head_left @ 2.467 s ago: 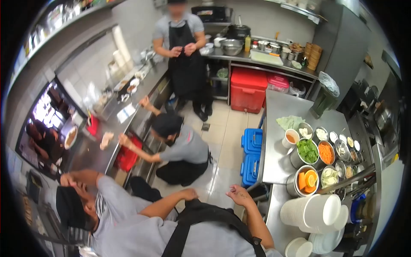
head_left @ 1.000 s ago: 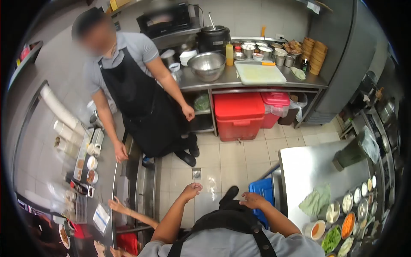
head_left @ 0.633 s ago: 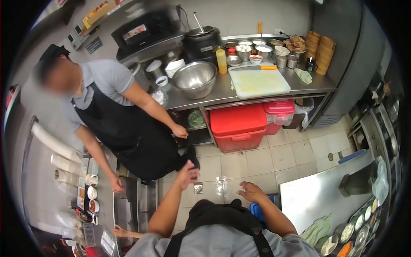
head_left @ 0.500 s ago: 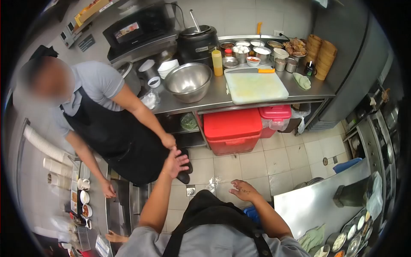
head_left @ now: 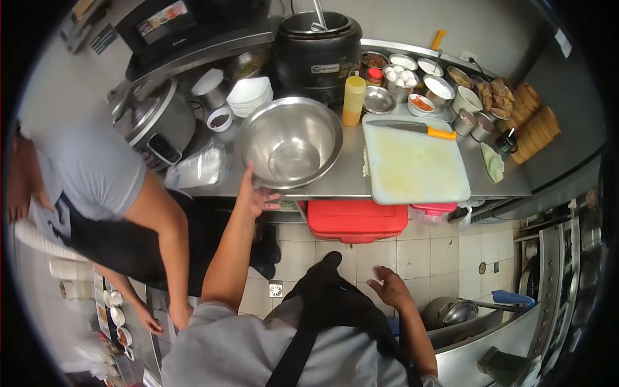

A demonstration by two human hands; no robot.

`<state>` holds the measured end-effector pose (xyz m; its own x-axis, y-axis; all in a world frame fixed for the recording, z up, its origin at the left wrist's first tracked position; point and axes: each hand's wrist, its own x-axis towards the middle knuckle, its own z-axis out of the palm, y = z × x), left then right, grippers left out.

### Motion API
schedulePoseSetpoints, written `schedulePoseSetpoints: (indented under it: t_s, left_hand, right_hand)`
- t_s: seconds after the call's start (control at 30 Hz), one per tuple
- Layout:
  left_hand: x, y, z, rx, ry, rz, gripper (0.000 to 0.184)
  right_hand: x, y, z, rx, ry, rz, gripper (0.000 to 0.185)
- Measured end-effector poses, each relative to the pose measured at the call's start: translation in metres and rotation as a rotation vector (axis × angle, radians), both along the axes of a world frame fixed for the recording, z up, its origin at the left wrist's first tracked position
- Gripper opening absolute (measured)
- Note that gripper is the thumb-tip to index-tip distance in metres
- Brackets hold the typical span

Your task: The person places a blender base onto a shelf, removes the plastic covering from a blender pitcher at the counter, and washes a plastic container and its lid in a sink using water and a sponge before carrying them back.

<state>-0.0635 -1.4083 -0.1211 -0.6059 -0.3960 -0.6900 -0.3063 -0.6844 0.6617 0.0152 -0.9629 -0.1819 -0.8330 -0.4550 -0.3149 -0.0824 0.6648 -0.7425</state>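
Observation:
My left hand (head_left: 256,195) is held out at the counter's front edge with its fingers apart, just below the rim of a large steel bowl (head_left: 290,145). Whether it touches the bowl I cannot tell. Nothing is in that hand. My right hand (head_left: 391,287) hangs over the tiled floor, empty, its fingers loosely apart. Right of the bowl lies a white cutting board (head_left: 416,164), with an orange-handled knife (head_left: 440,133) across its top. A yellow squeeze bottle (head_left: 353,100) stands between bowl and board.
A co-worker (head_left: 116,187) in a black apron stands close at my left. Under the counter sits a red cooler (head_left: 356,219). On the counter are a black soup warmer (head_left: 317,58), a rice cooker (head_left: 158,122) and bamboo steamers (head_left: 534,132). A pot (head_left: 449,313) is at lower right.
I have come closer to the back counter. My left hand has moved from near the co-worker's hand toward the steel bowl. The co-worker now appears further left and nearer.

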Motion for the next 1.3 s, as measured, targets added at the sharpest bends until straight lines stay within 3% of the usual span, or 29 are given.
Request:
schedulePoseSetpoints:
  t_s: [0.07,0.1,0.27,0.33,0.4,0.5,0.6,0.67,0.7,0.73,0.83,0.93,0.97,1.13,1.2,1.3]
  left_hand:
    - [-0.013,-0.018,-0.026,0.012,0.108,-0.335,0.094]
    - [-0.017,-0.021,-0.031,0.098,0.092,-0.222,0.059]
    - [-0.003,0.011,-0.027,-0.099,0.207,0.035,0.038]
    - [0.004,0.022,-0.012,-0.097,0.224,0.040,0.037]
    - [0.003,0.035,0.008,-0.321,0.270,-0.001,0.037]
    - [-0.025,0.074,0.056,-0.340,0.331,-0.070,0.040]
    - [-0.058,0.113,0.056,-0.245,0.433,-0.229,0.042]
    - [-0.077,0.164,0.068,-0.191,0.364,-0.333,0.039]
    - [-0.090,0.197,0.069,-0.258,0.482,-0.431,0.036]
    - [-0.101,0.227,0.060,-0.226,0.503,-0.523,0.036]
    - [-0.123,0.332,0.075,-0.280,0.594,-0.521,0.045]
    - [-0.157,0.420,0.062,-0.275,0.595,-0.665,0.049]
    - [-0.166,0.450,0.060,-0.251,0.642,-0.701,0.039]
    - [-0.176,0.586,0.035,-0.269,0.613,-0.955,0.039]
    - [-0.176,0.627,0.016,-0.383,0.495,-1.027,0.039]
    - [-0.175,0.678,-0.008,-0.441,0.523,-1.121,0.037]
  right_hand:
    - [-0.030,0.002,0.005,-0.010,-0.026,-0.050,0.047]
    - [-0.041,0.006,0.004,0.018,-0.011,-0.109,0.047]
    - [-0.069,0.023,0.001,0.078,0.013,-0.284,0.044]
    - [-0.071,0.035,0.000,0.081,0.000,-0.309,0.045]
    - [-0.070,0.041,-0.004,0.085,0.000,-0.323,0.046]
    - [-0.071,0.057,-0.012,0.052,-0.011,-0.395,0.046]
    - [-0.071,0.070,-0.013,-0.089,-0.030,-0.452,0.044]
    - [-0.073,0.086,0.008,-0.128,-0.041,-0.450,0.044]
    - [-0.067,0.101,-0.017,-0.220,0.113,-0.434,0.045]
    - [-0.067,0.114,0.018,-0.178,0.044,-0.468,0.044]
    - [-0.047,0.168,0.003,-0.149,0.098,-0.565,0.043]
    - [-0.015,0.229,-0.007,-0.188,0.161,-0.718,0.043]
    - [0.000,0.250,-0.008,-0.214,0.140,-0.824,0.043]
    - [0.065,0.332,0.003,-0.197,0.081,-1.244,0.042]
    - [0.083,0.352,-0.003,-0.163,0.162,-1.291,0.042]
    - [0.097,0.373,-0.010,-0.228,0.195,-1.379,0.038]
